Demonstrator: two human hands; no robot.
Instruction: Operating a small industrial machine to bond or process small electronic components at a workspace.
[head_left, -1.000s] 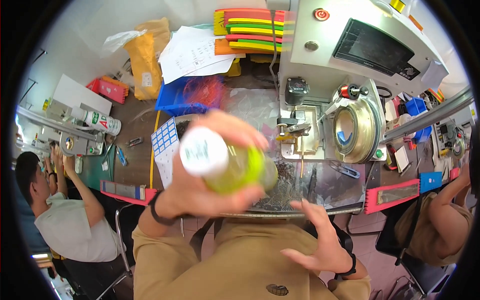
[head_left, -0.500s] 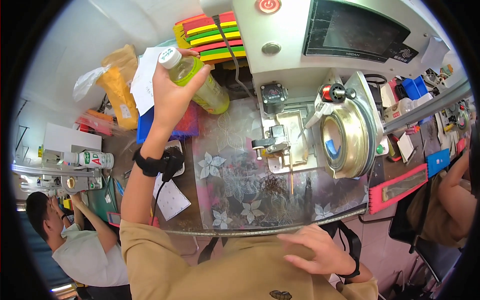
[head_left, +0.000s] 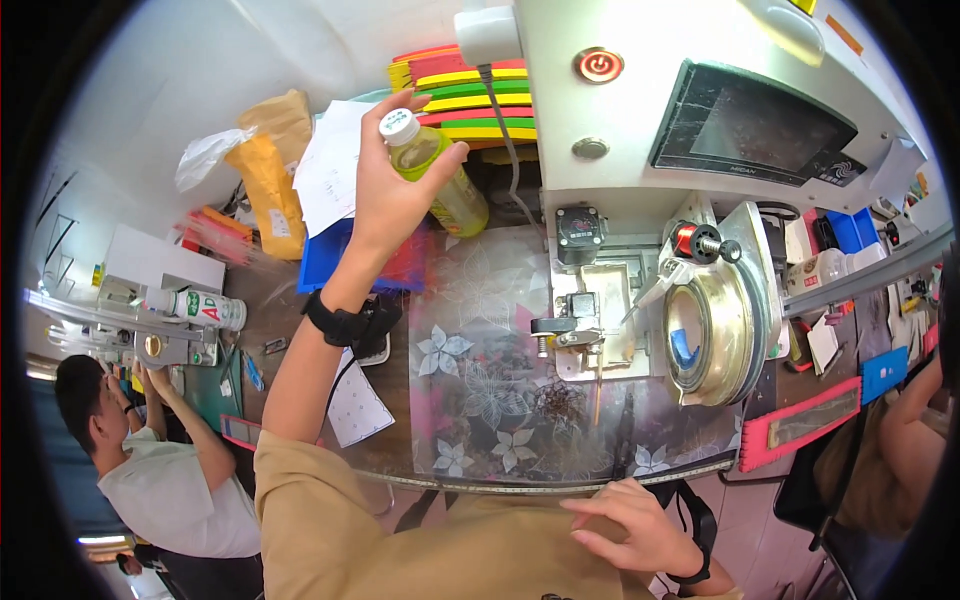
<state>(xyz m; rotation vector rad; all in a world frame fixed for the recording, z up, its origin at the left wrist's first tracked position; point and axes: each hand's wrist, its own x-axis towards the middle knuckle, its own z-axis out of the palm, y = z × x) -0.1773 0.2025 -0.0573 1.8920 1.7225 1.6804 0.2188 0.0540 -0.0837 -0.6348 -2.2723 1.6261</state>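
My left hand [head_left: 400, 185] reaches to the back of the bench with its thumb and fingers around the upper part of a plastic bottle [head_left: 459, 203]. The bottle has a white cap and yellow-green contents, and leans slightly left at the top. Whether its base touches the bench is hard to tell. Behind it is a stack of red, yellow and green pieces [head_left: 470, 100]. My right hand [head_left: 640, 530] is near the front edge, in front of my body, fingers loosely spread and holding nothing. A small tangle of dark wire or hair [head_left: 560, 400] lies on the flower-patterned mat [head_left: 490, 350].
A white machine with a screen [head_left: 755, 125] and a metal spool [head_left: 705, 340] occupies the right. Papers [head_left: 330, 170], a yellow envelope [head_left: 270, 200] and a blue tray [head_left: 322, 255] lie left. A cable [head_left: 505, 140] hangs behind the bottle. One person [head_left: 175, 480] sits left; another's arm [head_left: 910, 430] shows right.
The view has shifted, so the bench appears farther right and lower. My left hand and the bottle have moved slightly farther back. My right hand stays by the front edge.
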